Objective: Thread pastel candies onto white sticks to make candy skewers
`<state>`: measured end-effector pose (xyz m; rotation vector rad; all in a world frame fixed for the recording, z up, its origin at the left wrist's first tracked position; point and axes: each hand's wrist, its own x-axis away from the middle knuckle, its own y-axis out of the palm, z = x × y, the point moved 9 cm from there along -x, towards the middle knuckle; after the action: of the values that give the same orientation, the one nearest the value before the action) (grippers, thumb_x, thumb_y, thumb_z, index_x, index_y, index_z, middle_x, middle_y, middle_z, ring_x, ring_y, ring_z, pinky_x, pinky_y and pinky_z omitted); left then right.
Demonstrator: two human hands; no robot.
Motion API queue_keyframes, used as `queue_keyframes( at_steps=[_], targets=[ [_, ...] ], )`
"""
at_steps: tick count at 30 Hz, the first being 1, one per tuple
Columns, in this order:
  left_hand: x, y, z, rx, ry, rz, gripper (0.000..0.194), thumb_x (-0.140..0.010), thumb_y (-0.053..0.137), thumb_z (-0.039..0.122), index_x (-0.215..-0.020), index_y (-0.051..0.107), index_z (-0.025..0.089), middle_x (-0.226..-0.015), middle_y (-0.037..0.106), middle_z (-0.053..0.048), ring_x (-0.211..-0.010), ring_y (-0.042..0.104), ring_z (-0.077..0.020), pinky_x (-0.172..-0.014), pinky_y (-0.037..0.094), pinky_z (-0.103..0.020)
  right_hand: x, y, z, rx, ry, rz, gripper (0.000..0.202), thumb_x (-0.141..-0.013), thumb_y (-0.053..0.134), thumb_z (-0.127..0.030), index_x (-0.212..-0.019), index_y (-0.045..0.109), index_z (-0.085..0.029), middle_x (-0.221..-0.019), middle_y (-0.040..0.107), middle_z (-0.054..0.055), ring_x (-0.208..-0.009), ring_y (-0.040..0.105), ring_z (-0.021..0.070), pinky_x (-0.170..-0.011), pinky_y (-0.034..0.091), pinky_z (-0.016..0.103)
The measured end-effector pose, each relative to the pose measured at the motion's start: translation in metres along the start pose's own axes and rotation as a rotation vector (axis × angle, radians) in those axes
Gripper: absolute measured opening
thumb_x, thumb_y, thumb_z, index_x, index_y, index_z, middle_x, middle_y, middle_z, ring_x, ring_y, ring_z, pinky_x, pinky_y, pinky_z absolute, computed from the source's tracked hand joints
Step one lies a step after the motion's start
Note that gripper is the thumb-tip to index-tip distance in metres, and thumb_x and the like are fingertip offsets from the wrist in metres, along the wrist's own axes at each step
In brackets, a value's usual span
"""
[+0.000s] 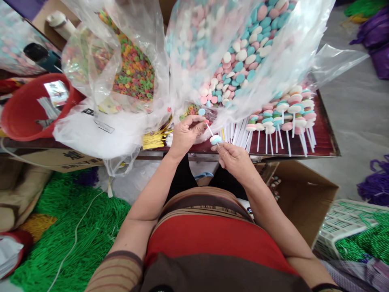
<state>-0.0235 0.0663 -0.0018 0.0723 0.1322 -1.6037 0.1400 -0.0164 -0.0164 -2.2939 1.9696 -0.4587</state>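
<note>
My right hand (235, 158) pinches a thin white stick (209, 129) below a white and a light-blue disc (215, 140) threaded on it. The stick points up and left toward my left hand (187, 134). There my left thumb and fingers are closed on a small red ring (206, 121), right at the stick's upper tip; whether the ring is on the tip I cannot tell. Bare white sticks (240, 134) lie beside my right hand. Farther right lie several finished-looking stacks of pastel discs on sticks (294, 108). Small coloured rings (193, 110) are spread just behind my left hand.
A big clear bag of pastel discs (240, 77) and a bag of coloured rings (133, 73) stand on the dark red table (323, 138). Yellow ties (153, 140) lie at its front edge. A red basin (18, 117) is left; a cardboard box (306, 194) stands below right.
</note>
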Motion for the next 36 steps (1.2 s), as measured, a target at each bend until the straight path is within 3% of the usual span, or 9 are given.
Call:
queue_keyframes(
  at_steps=[2,4,10,21,30,36],
  targets=[
    [0.001,-0.002,0.010,-0.128,0.071,-0.002,0.014,-0.078,0.088,0.031,-0.084,0.077,0.024,-0.091,0.078,-0.002,-0.090,0.071,-0.0166,-0.086,0.054,-0.028,0.001,0.000,-0.001,-0.012,0.021,-0.022,0.039,-0.100,0.052,-0.050,-0.090,0.073,-0.018,-0.046,0.046,-0.005,-0.044,0.042,0.0130,-0.050,0.033,0.028],
    [0.002,-0.002,0.011,-0.150,0.079,-0.002,0.013,-0.078,0.088,0.030,-0.083,0.077,0.024,-0.091,0.078,-0.001,-0.090,0.071,-0.0165,-0.089,0.054,-0.029,0.002,0.000,-0.001,-0.016,0.032,-0.035,0.038,-0.100,0.052,-0.048,-0.090,0.073,-0.019,-0.046,0.046,-0.005,-0.044,0.041,0.0132,-0.051,0.033,0.028],
    [0.001,0.006,-0.013,0.212,-0.078,-0.024,0.037,-0.071,0.093,0.046,-0.090,0.075,0.021,-0.079,0.075,0.002,-0.067,0.066,-0.0100,-0.069,0.054,-0.024,0.001,-0.004,-0.003,0.053,-0.016,-0.009,0.040,-0.100,0.052,-0.049,-0.090,0.076,-0.018,-0.050,0.047,-0.004,-0.049,0.045,0.0143,-0.056,0.036,0.029],
    [0.003,0.012,-0.021,0.423,-0.219,-0.008,0.032,-0.070,0.095,0.030,-0.092,0.073,0.022,-0.080,0.074,0.004,-0.066,0.066,-0.0079,-0.064,0.054,-0.022,0.002,-0.009,-0.006,0.063,-0.057,0.042,0.038,-0.099,0.054,-0.049,-0.088,0.076,-0.019,-0.049,0.046,-0.004,-0.050,0.044,0.0145,-0.055,0.036,0.029],
    [0.003,0.011,-0.015,0.387,-0.140,0.031,0.045,-0.065,0.097,0.046,-0.083,0.063,0.022,-0.068,0.067,0.007,-0.058,0.061,-0.0065,-0.055,0.046,-0.020,0.002,0.005,0.000,-0.101,-0.040,0.053,0.039,-0.095,0.059,-0.057,-0.089,0.074,-0.021,-0.052,0.046,-0.005,-0.046,0.041,0.0121,-0.050,0.032,0.029],
    [0.009,0.015,-0.009,0.362,-0.118,0.037,0.048,-0.070,0.093,0.052,-0.084,0.058,0.022,-0.067,0.068,0.006,-0.062,0.064,-0.0080,-0.060,0.048,-0.021,0.001,0.014,0.011,-0.239,0.017,0.075,0.045,-0.094,0.061,-0.064,-0.096,0.072,-0.020,-0.051,0.047,-0.006,-0.046,0.039,0.0106,-0.048,0.031,0.026]
  ],
)
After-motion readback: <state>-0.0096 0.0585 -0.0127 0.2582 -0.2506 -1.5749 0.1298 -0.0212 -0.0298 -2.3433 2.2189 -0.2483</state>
